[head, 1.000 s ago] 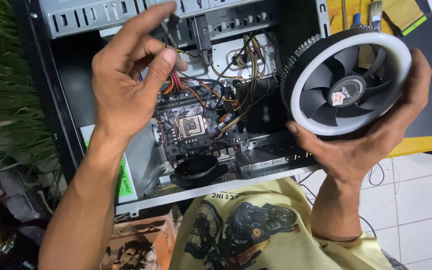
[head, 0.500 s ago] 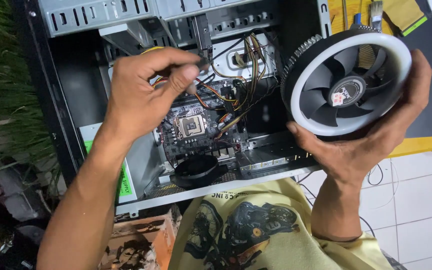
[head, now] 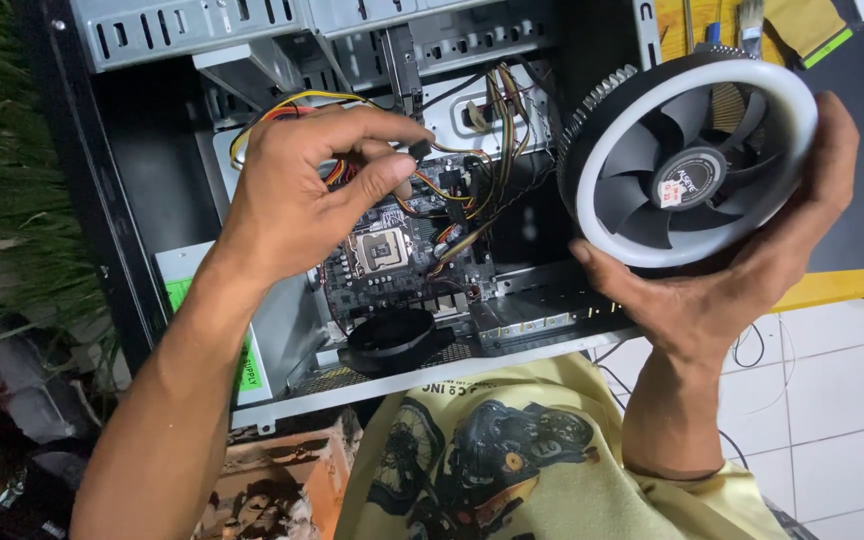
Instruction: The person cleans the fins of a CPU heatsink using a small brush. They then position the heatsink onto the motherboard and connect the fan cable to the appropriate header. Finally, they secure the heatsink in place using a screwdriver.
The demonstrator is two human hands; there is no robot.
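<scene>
White tiled floor (head: pixel 832 400), lower right; open computer case (head: pixel 152 30) filling upper left, motherboard (head: pixel 392 250) at centre. Left hand (head: pixel 302 195) pinching a small black cable connector (head: pixel 417 150) above it. Right hand (head: pixel 732 290) gripping round cooler fan (head: pixel 687 165), upper right.

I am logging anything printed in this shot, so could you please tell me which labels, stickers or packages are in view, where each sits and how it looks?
Fan sticker: round, dark with a small red and white patch, on the hub of the cooler fan held in the right hand.
Green label: bright green rectangle, on the grey power supply at the case's lower left, partly hidden by the left forearm.
No screens or packages are visible.
</scene>
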